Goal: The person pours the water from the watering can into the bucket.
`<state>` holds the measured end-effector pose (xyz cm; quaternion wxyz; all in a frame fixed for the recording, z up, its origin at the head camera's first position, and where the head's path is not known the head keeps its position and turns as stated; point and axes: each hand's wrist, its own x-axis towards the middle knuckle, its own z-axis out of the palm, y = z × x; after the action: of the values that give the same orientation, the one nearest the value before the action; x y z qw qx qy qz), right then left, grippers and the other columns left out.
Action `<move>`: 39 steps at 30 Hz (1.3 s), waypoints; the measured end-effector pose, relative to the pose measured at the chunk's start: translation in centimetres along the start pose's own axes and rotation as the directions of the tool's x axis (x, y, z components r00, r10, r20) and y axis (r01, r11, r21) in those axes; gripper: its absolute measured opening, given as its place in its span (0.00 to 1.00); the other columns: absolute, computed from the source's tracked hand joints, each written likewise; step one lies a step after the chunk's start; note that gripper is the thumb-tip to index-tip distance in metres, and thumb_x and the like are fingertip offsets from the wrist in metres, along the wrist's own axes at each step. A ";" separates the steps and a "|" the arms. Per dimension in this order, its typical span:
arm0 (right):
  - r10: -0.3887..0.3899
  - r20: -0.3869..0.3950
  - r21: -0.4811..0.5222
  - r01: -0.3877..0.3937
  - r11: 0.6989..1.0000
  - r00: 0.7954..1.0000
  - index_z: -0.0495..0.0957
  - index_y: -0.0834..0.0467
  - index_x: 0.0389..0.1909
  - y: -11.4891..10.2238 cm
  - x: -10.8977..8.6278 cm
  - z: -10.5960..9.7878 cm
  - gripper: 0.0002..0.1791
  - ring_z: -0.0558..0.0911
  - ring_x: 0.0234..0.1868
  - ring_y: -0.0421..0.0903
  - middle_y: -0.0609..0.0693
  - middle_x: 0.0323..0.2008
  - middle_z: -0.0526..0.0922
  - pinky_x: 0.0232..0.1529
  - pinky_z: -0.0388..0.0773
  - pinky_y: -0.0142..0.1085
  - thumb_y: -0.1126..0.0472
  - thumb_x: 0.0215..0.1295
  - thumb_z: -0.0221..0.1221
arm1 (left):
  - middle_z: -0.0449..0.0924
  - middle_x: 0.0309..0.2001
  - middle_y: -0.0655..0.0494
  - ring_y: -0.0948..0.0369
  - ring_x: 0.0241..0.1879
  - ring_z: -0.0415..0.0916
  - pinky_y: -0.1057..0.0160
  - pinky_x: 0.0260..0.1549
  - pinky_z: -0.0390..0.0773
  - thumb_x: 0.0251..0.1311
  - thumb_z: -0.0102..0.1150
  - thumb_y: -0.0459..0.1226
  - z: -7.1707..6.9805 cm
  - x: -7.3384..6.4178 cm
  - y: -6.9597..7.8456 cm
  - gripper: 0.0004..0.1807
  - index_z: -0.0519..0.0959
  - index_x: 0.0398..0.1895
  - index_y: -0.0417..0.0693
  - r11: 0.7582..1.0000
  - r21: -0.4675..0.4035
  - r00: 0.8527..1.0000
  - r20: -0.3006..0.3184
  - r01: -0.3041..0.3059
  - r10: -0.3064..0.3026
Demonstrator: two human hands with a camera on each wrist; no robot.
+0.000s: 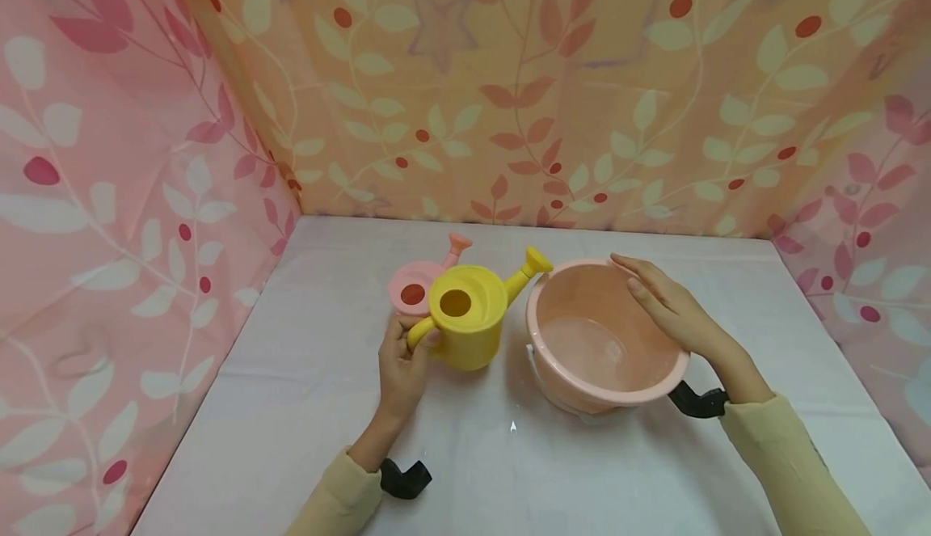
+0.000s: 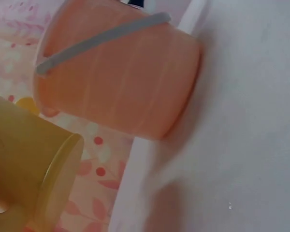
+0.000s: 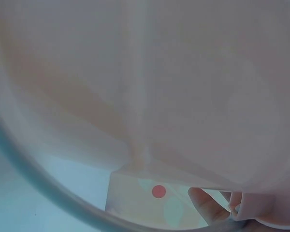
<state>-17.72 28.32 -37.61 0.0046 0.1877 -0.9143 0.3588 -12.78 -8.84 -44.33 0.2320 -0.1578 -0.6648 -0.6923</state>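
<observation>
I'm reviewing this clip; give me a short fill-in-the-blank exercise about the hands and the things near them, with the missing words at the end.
1. The left hand holds the yellow watering can by its ____.
2. The hand resting at the rim of the bucket is the person's ____ one.
3. The watering can partly hidden behind the yellow one is coloured ____.

Missing words: handle; right; pink.

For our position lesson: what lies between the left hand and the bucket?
The yellow watering can, which the left hand holds; the head view shows it.
</observation>
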 end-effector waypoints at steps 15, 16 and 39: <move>0.016 -0.006 -0.009 -0.016 1.000 1.000 0.56 0.44 0.69 0.3 0.0 0.1 0.24 0.59 0.67 0.58 0.52 0.67 0.61 0.58 0.56 0.65 0.55 0.73 0.42 | 0.73 0.38 0.58 0.65 0.35 0.71 0.74 0.35 0.75 0.59 0.53 0.25 -2.0 0.2 2.4 0.09 0.66 0.37 0.27 0.999 -0.049 0.997 0.074 -0.023 0.027; 0.014 -0.006 -0.008 -0.014 1.000 1.000 0.56 0.44 0.69 0.3 0.0 0.1 0.24 0.59 0.67 0.58 0.52 0.67 0.61 0.58 0.56 0.65 0.55 0.73 0.42 | 0.73 0.38 0.58 0.65 0.35 0.71 0.74 0.35 0.75 0.60 0.53 0.27 -2.1 0.1 2.5 0.09 0.66 0.37 0.27 0.998 -0.060 0.996 0.081 -0.021 0.026; 0.032 -0.004 -0.014 -0.032 0.999 0.999 0.56 0.46 0.69 0.3 0.1 0.1 0.25 0.58 0.68 0.59 0.52 0.67 0.60 0.59 0.56 0.64 0.54 0.73 0.42 | 0.73 0.36 0.59 0.66 0.33 0.69 0.72 0.32 0.76 0.60 0.55 0.30 -2.3 0.4 3.3 0.10 0.68 0.37 0.29 0.999 -0.051 0.988 0.155 0.007 0.001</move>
<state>-17.91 28.37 -37.86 0.0019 0.1722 -0.9198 0.3526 -11.12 -11.23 -41.48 0.1744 -0.2164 -0.6630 -0.6951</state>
